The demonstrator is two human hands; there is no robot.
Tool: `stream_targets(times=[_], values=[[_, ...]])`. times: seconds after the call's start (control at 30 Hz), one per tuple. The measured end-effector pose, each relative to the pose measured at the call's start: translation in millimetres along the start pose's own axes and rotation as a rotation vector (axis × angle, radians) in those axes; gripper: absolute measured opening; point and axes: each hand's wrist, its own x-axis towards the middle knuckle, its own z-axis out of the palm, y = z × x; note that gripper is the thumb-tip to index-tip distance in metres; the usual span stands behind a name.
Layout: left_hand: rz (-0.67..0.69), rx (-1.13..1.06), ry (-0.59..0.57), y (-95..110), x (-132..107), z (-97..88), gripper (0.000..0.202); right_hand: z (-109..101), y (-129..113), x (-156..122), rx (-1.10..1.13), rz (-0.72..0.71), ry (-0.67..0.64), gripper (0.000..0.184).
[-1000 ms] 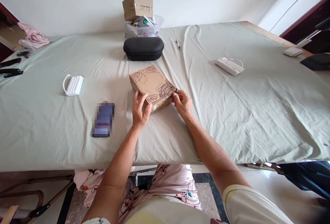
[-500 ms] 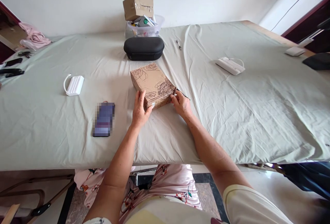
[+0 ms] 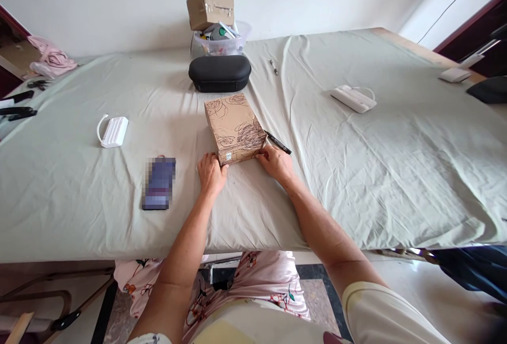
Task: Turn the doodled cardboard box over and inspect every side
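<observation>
A flat brown cardboard box [image 3: 231, 120] covered in black scribbles lies on the cloth in front of me, a small white label on its front side. At its front left corner, my left hand [image 3: 212, 173] has its fingers curled along the side and the thumb against the front. My right hand [image 3: 276, 162] pinches the box's front right corner, fingertips partly hidden. Just beyond that hand lies a black marker pen [image 3: 279, 143], not held, its far end close to the box's right edge.
Behind the box sits a black zip case [image 3: 220, 73], then a plastic basket [image 3: 225, 46] with another carton [image 3: 210, 9] on top. A phone [image 3: 159, 183] and a white strapped device [image 3: 114, 132] lie left. A similar white device [image 3: 354, 99] lies right; a pen [image 3: 274, 67] is farther back.
The box has turned so its front side sits squarer to me. My left hand has slid down from its top to the lower corner, and the marker shows more fully.
</observation>
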Motion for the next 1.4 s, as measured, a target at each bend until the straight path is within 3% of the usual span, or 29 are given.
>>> stream_targets(times=[0.1, 0.23, 0.33, 0.47, 0.67, 0.83, 1.0, 1.17, 1.27, 1.4], values=[[0.010, -0.007, 0.007, 0, 0, -0.1, 0.025, 3, -1, -2, -0.009, 0.008, -0.003, 0.018], [-0.014, -0.014, 0.033, 9, -1, -2.6, 0.039, 12, -7, -7, 0.015, 0.022, 0.064, 0.044], [-0.071, -0.010, 0.124, 17, -2, -4.0, 0.053, 23, -13, -12, 0.087, 0.047, 0.139, 0.063], [-0.145, 0.007, 0.219, 23, -3, -3.3, 0.067, 32, -19, -15, 0.133, 0.083, 0.188, 0.071], [-0.182, -0.052, 0.208, 16, -2, 0.7, 0.064, 32, -14, -14, 0.201, 0.055, 0.147, 0.062], [-0.138, -0.135, 0.223, 3, 1, 2.7, 0.057, 25, -8, -9, 0.297, -0.033, 0.104, 0.039], [-0.090, -0.209, 0.190, -3, 1, 5.0, 0.038, 18, -4, -5, 0.245, -0.048, 0.068, 0.014], [-0.075, -0.255, 0.205, -4, 0, 6.3, 0.031, 16, -1, -3, 0.226, -0.060, 0.074, 0.019], [0.005, -0.252, 0.302, -4, 1, 3.7, 0.025, 15, 0, -3, 0.217, -0.072, 0.088, 0.024], [0.092, -0.247, 0.429, -1, 3, -4.2, 0.037, 12, -4, -5, 0.219, -0.086, 0.070, 0.025]])
